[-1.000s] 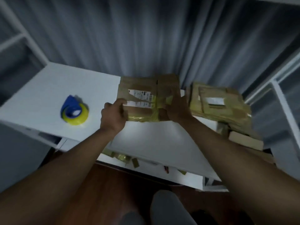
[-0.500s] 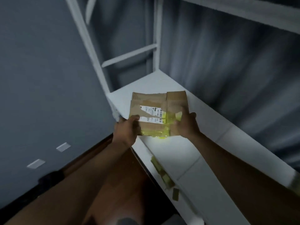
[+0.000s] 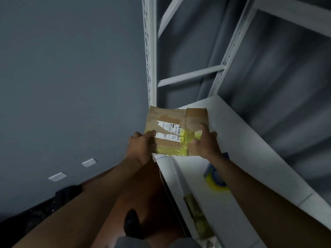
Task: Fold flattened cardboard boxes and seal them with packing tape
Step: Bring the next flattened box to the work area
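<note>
A flattened brown cardboard box (image 3: 172, 120) with a white shipping label and yellow tape is held up over the left end of the white shelf (image 3: 238, 154). My left hand (image 3: 141, 149) grips its left edge, thumb on the label side. My right hand (image 3: 204, 142) grips its right edge, fingers curled over the front. A blue and yellow tape roll (image 3: 213, 178) lies on the shelf, partly hidden behind my right forearm.
White metal rack uprights (image 3: 150, 59) rise behind the box. A grey wall (image 3: 71, 86) fills the left. Yellow tape scraps (image 3: 197, 217) stick to the shelf's front edge. Brown floor and a dark shoe (image 3: 131, 224) lie below.
The view has swung left, away from the stack of boxes. Both hands have carried the flattened box leftward to the shelf's end. The grip on it is unchanged.
</note>
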